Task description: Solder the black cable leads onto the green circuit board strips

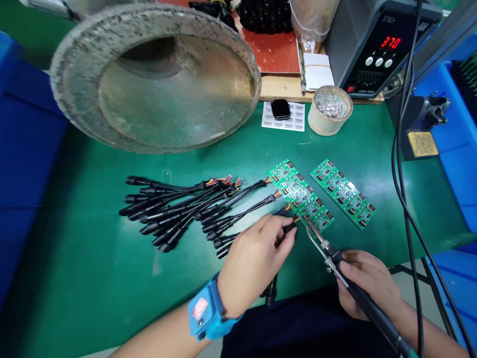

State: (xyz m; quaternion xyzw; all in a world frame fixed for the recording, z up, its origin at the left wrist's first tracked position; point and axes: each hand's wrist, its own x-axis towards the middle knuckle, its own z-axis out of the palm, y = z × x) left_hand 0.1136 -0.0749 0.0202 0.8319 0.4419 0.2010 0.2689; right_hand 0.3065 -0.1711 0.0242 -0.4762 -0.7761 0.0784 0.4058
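My left hand [257, 248], with a blue strap on its wrist, pinches a black cable [286, 229] close to its coloured wire ends. Those ends meet the lower edge of a green circuit board panel [298, 191]. Several other black cables run from the same panel, their wires at its left edge. My right hand [368, 283] is closed round a soldering iron [354, 286] with a thin metal feed tube alongside. The iron's tip touches or hovers just over the panel near the wires; I cannot tell which. A second circuit board panel [343, 194] lies to the right.
A pile of black cables [175, 204] lies at left. Above it hangs a wide metal fume duct [156, 141]. Behind stand a tape roll [326, 122] holding silvery scraps, a smartwatch [280, 109] and a soldering station [387, 49] reading 370. Black cords [400, 164] hang at right near an iron stand [413, 124].
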